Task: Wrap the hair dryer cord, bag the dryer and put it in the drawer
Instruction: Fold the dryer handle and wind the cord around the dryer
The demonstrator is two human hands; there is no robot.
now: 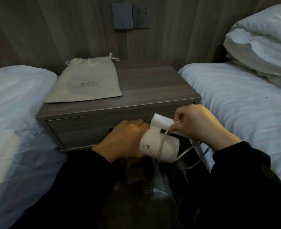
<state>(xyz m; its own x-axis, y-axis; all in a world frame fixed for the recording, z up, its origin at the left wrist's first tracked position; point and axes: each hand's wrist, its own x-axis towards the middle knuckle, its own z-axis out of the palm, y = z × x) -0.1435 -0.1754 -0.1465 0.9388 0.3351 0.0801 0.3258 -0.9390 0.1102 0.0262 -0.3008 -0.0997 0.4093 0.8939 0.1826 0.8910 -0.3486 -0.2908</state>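
White hair dryer (159, 145), held before the closed drawer (86, 131): our left hand (124, 139) grips its body, our right hand (200, 124) pinches the cord (163, 139), barely wound; bag (86, 81) lies flat on the nightstand (153, 86), unfilled

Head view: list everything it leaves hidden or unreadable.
All in the head view:
- rear of hair dryer: covered by left hand.
- far end of cord: lost in dark shadow below.
- print on bag: too small and blurred.
- drawer: right part behind the hair dryer.
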